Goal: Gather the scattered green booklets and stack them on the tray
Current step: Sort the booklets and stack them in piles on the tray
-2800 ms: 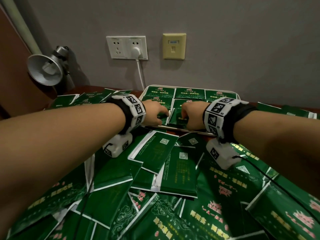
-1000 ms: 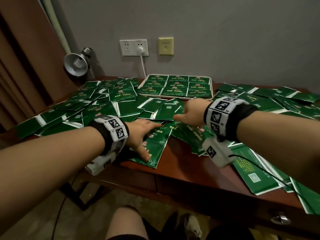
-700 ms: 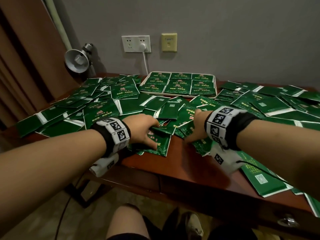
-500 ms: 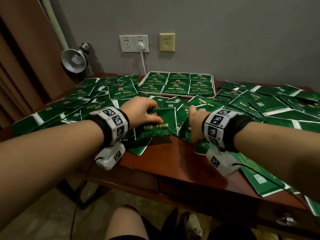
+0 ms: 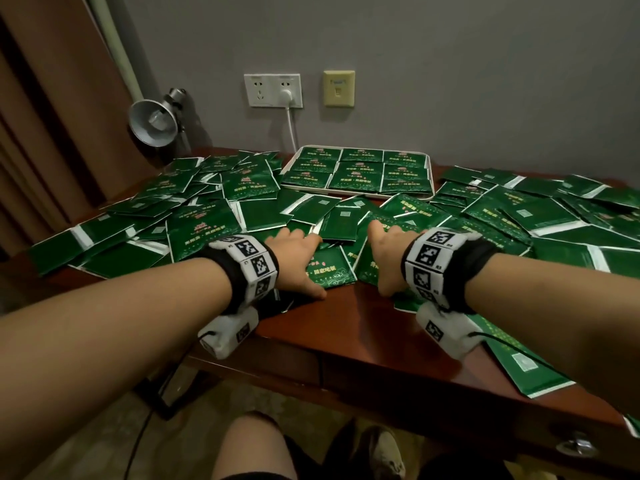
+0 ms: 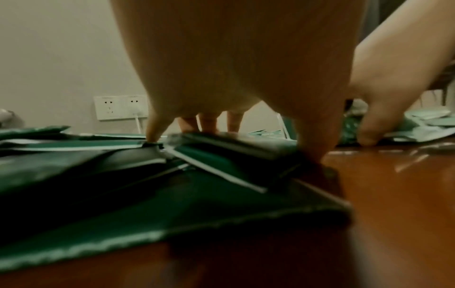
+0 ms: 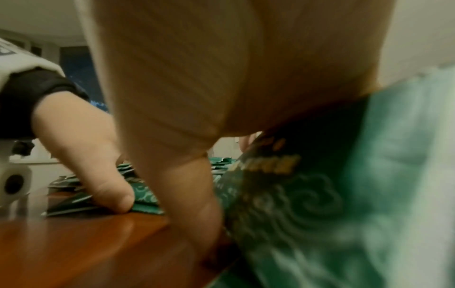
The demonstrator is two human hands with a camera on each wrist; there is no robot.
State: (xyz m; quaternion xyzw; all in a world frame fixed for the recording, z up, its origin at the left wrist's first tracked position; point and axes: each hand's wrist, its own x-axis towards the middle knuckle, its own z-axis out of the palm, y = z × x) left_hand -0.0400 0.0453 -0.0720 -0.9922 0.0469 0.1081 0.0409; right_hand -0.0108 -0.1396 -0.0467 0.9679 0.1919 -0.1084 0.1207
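Many green booklets (image 5: 201,233) lie scattered over the brown table. A white tray (image 5: 360,196) at the back holds rows of them. My left hand (image 5: 299,259) arches over a small pile of booklets (image 6: 234,144) near the front edge, with its fingers on the far side and its thumb on the near side. My right hand (image 5: 388,261) is just to its right. Its thumb is down on the wood, and a booklet (image 7: 307,194) is tilted up against its palm with fingers behind it.
A silver clamp lamp (image 5: 152,126) stands at the back left. A wall socket (image 5: 273,90) with a white cable sits behind the tray. Bare wood (image 5: 363,323) shows at the table's front middle. My knee (image 5: 249,445) is below the edge.
Both hands drew back from the tray to the front of the table. The left hand held a booklet raised half a second ago; it now lies down on the pile.
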